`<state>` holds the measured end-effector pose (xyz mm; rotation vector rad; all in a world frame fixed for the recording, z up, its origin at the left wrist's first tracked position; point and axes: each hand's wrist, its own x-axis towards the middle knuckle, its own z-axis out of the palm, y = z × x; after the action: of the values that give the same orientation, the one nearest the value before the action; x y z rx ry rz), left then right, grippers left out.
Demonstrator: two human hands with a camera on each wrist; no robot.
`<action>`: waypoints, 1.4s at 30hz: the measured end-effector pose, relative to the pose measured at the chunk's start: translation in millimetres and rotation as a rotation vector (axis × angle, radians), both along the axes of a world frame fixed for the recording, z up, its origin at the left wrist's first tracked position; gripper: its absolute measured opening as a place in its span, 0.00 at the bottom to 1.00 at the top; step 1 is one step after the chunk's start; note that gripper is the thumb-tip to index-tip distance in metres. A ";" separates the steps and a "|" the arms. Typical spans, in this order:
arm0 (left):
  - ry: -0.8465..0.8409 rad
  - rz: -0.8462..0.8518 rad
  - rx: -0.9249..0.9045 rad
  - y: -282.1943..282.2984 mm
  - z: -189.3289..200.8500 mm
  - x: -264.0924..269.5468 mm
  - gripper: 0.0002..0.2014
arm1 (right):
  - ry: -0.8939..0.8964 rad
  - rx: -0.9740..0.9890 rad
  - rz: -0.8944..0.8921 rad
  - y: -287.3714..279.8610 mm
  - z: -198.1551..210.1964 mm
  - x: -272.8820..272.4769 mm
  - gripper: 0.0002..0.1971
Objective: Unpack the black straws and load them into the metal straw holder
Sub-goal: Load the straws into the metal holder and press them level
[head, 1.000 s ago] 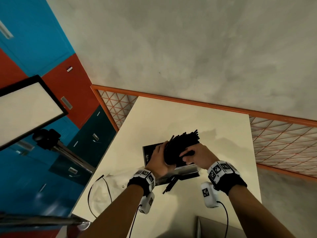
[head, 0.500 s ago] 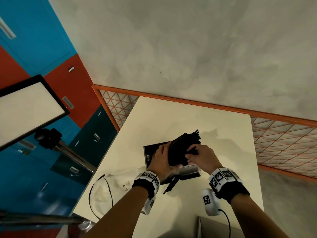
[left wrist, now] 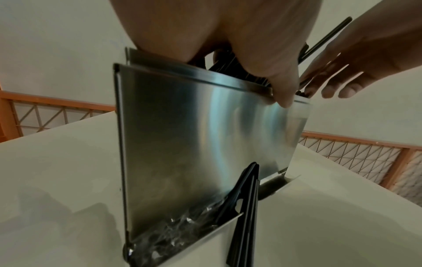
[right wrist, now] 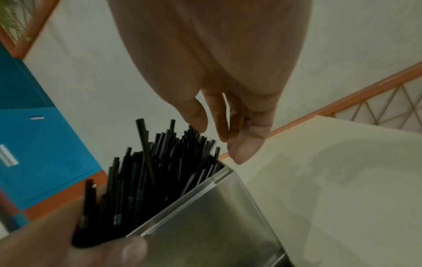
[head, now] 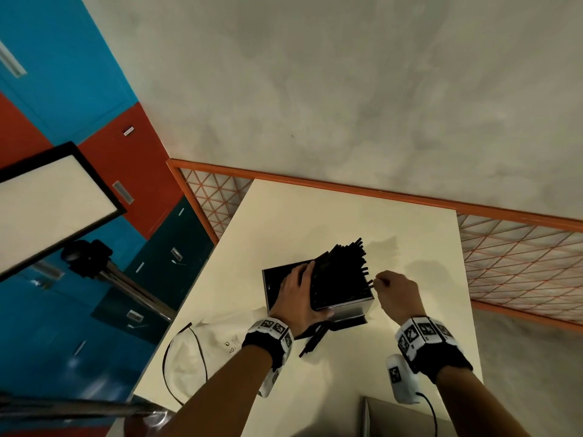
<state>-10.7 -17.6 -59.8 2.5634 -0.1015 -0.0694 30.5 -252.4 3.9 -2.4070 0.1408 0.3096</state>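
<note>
The left hand (head: 299,298) is gripping the bundle of black straws (head: 342,272) standing in the metal straw holder (left wrist: 205,144) on the white table (head: 331,216), thumb over its near wall. The right hand (head: 399,290) is hovering just right, fingers loosely curled, holding nothing.

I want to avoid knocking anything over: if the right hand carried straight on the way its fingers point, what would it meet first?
Probably the tips of the black straws standing in the shiny metal straw holder; the right hand points at them from beside the rim, though depth is unclear.
</note>
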 end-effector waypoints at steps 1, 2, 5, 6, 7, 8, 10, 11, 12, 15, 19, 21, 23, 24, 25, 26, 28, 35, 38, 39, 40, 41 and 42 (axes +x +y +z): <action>0.005 0.005 0.016 0.9 0.4 -0.2 0.60 | -0.003 0.032 0.016 3.5 1.0 -2.1 0.10; 0.015 0.012 0.028 1.6 -0.3 -0.4 0.61 | -0.022 0.048 0.031 7.2 1.9 -5.1 0.11; 0.030 0.022 0.065 2.7 -0.7 -0.2 0.62 | -0.059 0.009 0.117 22.1 3.1 -13.2 0.12; 0.030 0.009 0.093 2.6 -0.8 -0.1 0.63 | -0.064 0.002 0.131 26.4 2.6 -14.5 0.12; 0.035 -0.008 0.124 2.3 -1.5 -0.4 0.63 | -0.062 -0.001 0.132 29.3 0.7 -14.5 0.12; 0.044 -0.022 0.154 2.1 -1.8 -0.7 0.63 | -0.065 -0.002 0.122 30.8 -1.1 -13.2 0.12; 0.049 -0.024 0.198 3.1 -0.6 -1.9 0.64 | -0.094 0.012 0.080 30.4 -2.2 -11.4 0.14; 0.035 -0.024 0.227 4.1 0.8 -2.1 0.64 | -0.118 0.029 0.041 28.8 -2.0 -11.4 0.15; 0.009 -0.031 0.269 4.7 1.7 -2.0 0.64 | -0.143 0.051 -0.008 26.1 -0.9 -13.3 0.16; -0.078 -0.050 0.382 4.7 5.8 -1.8 0.63 | -0.169 0.112 -0.178 15.8 -1.9 -26.1 0.10; 0.024 -0.024 0.423 6.8 9.1 2.0 0.66 | 0.127 0.223 -0.300 12.7 -27.4 -46.4 0.07; 0.085 -0.034 0.426 8.4 14.5 9.1 0.67 | 0.391 0.281 -0.235 23.4 -47.6 -56.4 0.07; 0.145 -0.045 0.419 10.5 22.5 18.0 0.67 | 0.537 0.345 -0.200 38.0 -71.0 -65.0 0.09; 0.174 -0.047 0.413 11.9 25.8 22.6 0.67 | 0.564 0.372 -0.195 45.4 -82.1 -66.8 0.10; 0.199 -0.044 0.402 13.7 27.8 26.8 0.66 | 0.581 0.396 -0.200 53.1 -91.2 -67.2 0.11; 0.216 -0.036 0.384 15.3 28.6 30.5 0.66 | 0.597 0.426 -0.217 60.3 -98.1 -66.4 0.12; 0.230 -0.019 0.348 19.5 29.0 35.5 0.65 | 0.646 0.493 -0.268 74.3 -107.0 -62.4 0.13; 0.242 0.004 0.304 25.3 27.1 42.1 0.66 | 0.761 0.733 -0.427 113.2 -119.0 -56.1 0.14; 0.240 0.007 0.292 26.3 25.7 42.2 0.65 | 0.736 0.765 -0.480 121.8 -119.4 -57.8 0.09; 0.240 0.007 0.286 26.5 25.4 42.1 0.65 | 0.723 0.762 -0.493 123.5 -119.6 -58.2 0.07; 0.239 0.006 0.282 26.8 24.6 42.2 0.65 | 0.710 0.757 -0.504 125.0 -120.2 -58.5 0.06; 0.237 0.006 0.279 27.1 23.9 41.8 0.65 | 0.698 0.751 -0.516 126.3 -120.4 -59.1 0.05; 0.232 0.007 0.276 27.1 23.3 41.5 0.65 | 0.690 0.744 -0.528 127.3 -120.7 -59.2 0.05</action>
<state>30.8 9.5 -36.5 2.8077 0.0061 -0.4021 -28.7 -125.1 -116.8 -1.3862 0.7989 0.7684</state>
